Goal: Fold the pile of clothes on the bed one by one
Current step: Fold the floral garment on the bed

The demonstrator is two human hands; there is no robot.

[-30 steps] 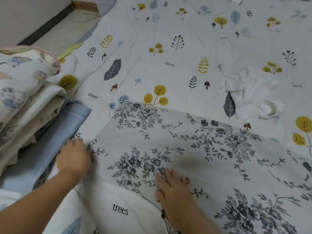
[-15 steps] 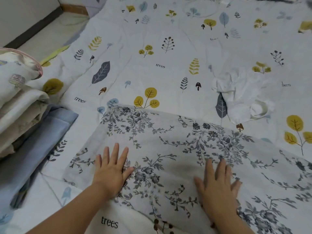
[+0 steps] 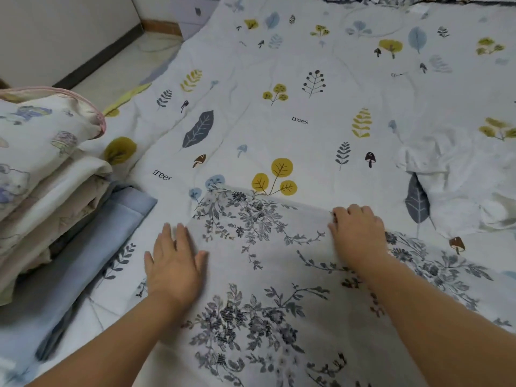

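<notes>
The fingers of the left hand (image 3: 174, 268) lie straight and a little spread, pressing flat on the left edge of the flowered cloth (image 3: 259, 275). They hold nothing; they only push down. The fingers of the right hand (image 3: 357, 233) are curled over the far edge of the same cloth. They seem to pinch that edge, but the fingertips are tucked under, so I cannot be sure how much cloth they hold.

The cloth lies spread on the bed (image 3: 307, 88), under both hands and running back toward the person. Its far edge sits just past the right knuckles.

I think the step is smoothing this 1 cloth flat and getting ready for a fold. The next move likely needs the right hand to lift its edge and carry it over, while the left hand keeps the cloth from sliding.

Both arms reach forward from the bottom of the view, nearly straight, palms down.

Left of the left hand lies a folded blue cloth (image 3: 83, 263), and beyond it a stack of folded bedding (image 3: 42, 169). Right of the right hand, a little apart, a crumpled white garment (image 3: 460, 185) waits.
</notes>
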